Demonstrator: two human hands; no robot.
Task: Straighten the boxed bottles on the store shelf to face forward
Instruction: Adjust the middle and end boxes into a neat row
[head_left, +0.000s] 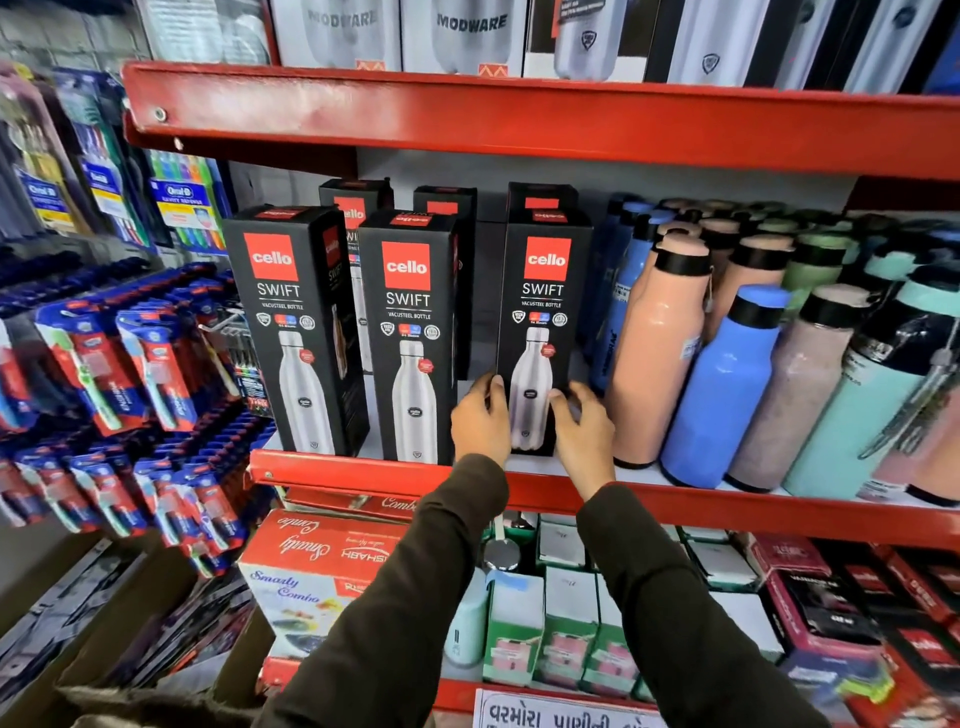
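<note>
Three tall black Cello Swift bottle boxes stand in the front row of the red shelf (358, 470). The left box (291, 332) is turned a little, so its right side panel shows. The middle box (410, 338) faces nearly forward. The right box (543, 312) faces forward, and both hands grip it low down. My left hand (480, 418) holds its left edge. My right hand (584, 428) holds its right edge. More of the same boxes (356, 208) stand in a second row behind, mostly hidden.
Loose pink, blue, grey and mint bottles (727, 384) crowd the shelf right of the boxes, close to my right hand. Toothbrush packs (130, 364) hang at the left. An upper red shelf (519, 119) carries Modware boxes. Red and green boxes (322, 566) fill the shelf below.
</note>
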